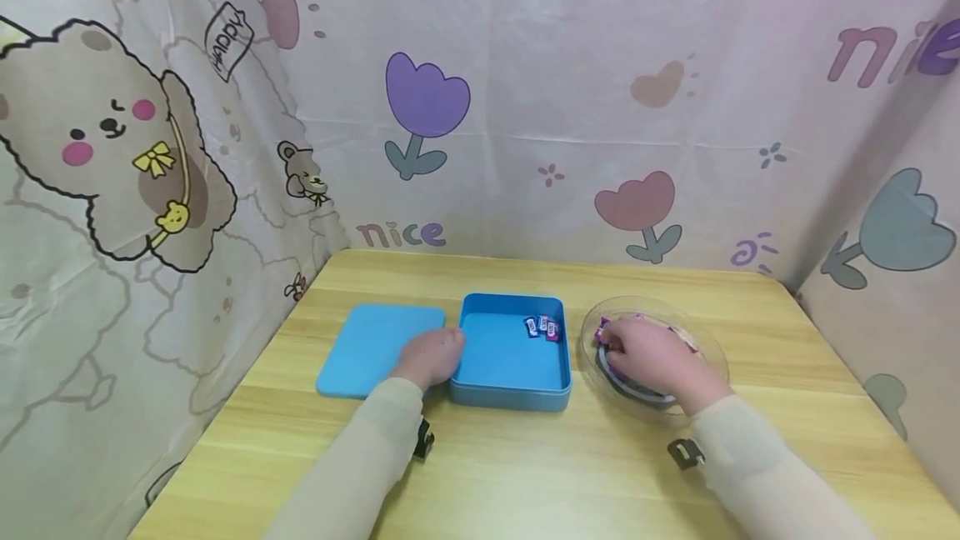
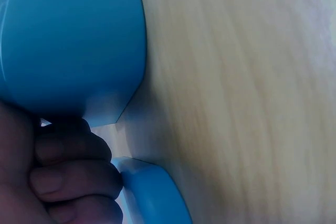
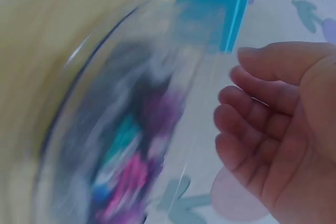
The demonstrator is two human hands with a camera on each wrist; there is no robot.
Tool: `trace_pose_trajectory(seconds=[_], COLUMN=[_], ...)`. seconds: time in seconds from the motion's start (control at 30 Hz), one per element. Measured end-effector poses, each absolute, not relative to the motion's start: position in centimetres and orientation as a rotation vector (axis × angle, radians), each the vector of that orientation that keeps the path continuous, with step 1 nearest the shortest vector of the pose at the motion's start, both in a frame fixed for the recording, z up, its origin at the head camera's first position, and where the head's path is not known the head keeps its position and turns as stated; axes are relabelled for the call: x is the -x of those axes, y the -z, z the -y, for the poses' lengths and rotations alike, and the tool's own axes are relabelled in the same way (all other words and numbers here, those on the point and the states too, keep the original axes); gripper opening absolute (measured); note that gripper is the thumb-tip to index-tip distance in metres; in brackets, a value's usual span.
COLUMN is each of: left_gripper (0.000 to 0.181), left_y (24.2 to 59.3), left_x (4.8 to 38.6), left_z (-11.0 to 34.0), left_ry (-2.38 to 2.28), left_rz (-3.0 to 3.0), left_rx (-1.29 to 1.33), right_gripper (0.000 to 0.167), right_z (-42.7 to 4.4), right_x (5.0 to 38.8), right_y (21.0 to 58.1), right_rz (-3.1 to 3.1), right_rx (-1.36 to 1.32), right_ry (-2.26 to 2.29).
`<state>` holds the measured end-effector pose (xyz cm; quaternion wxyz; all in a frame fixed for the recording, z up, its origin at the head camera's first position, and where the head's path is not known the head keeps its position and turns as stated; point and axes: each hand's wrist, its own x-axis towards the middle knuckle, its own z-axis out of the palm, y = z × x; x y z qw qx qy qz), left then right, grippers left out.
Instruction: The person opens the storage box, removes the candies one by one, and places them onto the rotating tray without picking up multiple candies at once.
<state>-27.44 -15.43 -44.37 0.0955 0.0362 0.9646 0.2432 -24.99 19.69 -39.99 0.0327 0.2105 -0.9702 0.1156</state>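
Note:
An open blue square box [image 1: 510, 398] stands in the middle of the table, with several small wrapped candies [image 1: 542, 327] inside near its far right corner. My left hand [image 1: 433, 357] holds the box's left wall; in the left wrist view its fingers [image 2: 79, 179] are curled beside the wall, the thumb unseen. To the right is a clear bowl [image 1: 708, 332] with colourful wrapped candies, mostly purple and pink. Over it hovers my right hand [image 1: 648, 352], fingers loosely bent. The right wrist view shows thumb and fingers [image 3: 244, 124] apart, with nothing seen between them.
A flat blue lid [image 1: 367, 348] lies left of the box, partly behind the left hand. The wooden table [image 1: 525, 473] extends toward the front. Printed cloth [image 1: 510, 107] hangs behind the table and along both sides.

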Motion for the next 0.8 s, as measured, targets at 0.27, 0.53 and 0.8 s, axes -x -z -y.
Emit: trace_pose_trajectory(seconds=[0.27, 0.53, 0.8], left_gripper=[0.052, 0.051, 0.052], left_y=[44.3, 44.1, 44.2], left_x=[27.4, 27.3, 27.3], left_z=[15.3, 15.4, 15.5], left_ry=[-0.707, -0.698, -0.690], left_rz=[-2.869, -2.895, -2.898], left_rx=[-0.120, -0.140, -0.130], right_gripper=[0.025, 0.026, 0.028], right_z=[-15.3, -11.6, -8.5], right_x=[27.1, 29.8, 32.0], right_y=[37.7, 35.4, 35.1], right_rz=[2.991, 3.067, 3.208], right_rx=[-0.703, -0.714, -0.662], right_ry=[-0.419, -0.451, -0.396])
